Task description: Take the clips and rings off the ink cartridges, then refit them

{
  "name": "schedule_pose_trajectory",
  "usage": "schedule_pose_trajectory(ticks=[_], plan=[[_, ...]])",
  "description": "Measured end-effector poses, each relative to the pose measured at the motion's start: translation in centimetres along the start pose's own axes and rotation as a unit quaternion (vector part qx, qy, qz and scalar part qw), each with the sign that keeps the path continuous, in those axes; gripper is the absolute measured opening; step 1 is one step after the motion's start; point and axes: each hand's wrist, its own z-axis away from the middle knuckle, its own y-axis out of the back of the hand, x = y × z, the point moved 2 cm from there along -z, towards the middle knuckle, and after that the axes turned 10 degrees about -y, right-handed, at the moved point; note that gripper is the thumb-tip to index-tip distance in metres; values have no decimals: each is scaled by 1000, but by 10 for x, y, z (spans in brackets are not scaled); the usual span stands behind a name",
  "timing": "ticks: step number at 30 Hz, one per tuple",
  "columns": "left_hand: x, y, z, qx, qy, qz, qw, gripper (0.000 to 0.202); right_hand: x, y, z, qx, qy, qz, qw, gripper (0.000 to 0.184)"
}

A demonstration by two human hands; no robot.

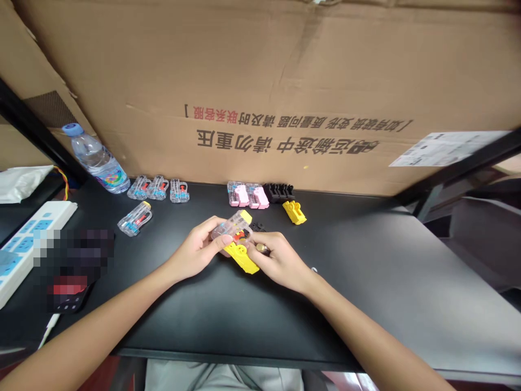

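Brown corrugated cardboard sheet (285, 65), creased, printed characters upside down, stands behind a matte black table (366, 282). White rectangular power strip (24, 239) at far left; clear ribbed water bottle (97, 160), blue cap, lies tilted against the cardboard. Left hand (197, 252) and right hand (280, 263) meet at table centre, both closed on 1 toy unit (238, 239): glossy clear shell above, yellow moulded body below, held just above the surface. Right fingertips also pinch a small round piece; material unclear. Along the back: 3 clear units (158, 188) in a row, 1 clear unit (134, 219) nearer, 2 pink units (248, 195), black ridged parts (279, 191), 1 yellow part (294, 212).
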Motion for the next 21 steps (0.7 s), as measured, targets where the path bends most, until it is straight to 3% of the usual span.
schedule_pose_trajectory(ticks=[5, 8, 10, 15, 18, 21], plan=[[3, 6, -3, 44, -16, -17, 999, 40, 0, 7, -1, 2, 28, 37, 999, 40], [4, 20, -5, 89, -7, -62, 994, 39, 7, 24, -3, 8, 24, 97, 995, 40], [4, 33, -5, 111, 0, -142, 984, 41, 17, 41, -5, 45, -4, 155, 987, 40], [4, 49, -3, 41, 38, -396, 916, 58, 45, 79, -7, 229, -96, 315, 916, 36], [5, 45, -1, 5, 59, -433, 899, 53, 58, 85, -9, 268, -136, 370, 879, 33], [7, 40, 0, -19, 88, -478, 874, 51, 65, 85, -12, 277, -149, 392, 865, 32]])
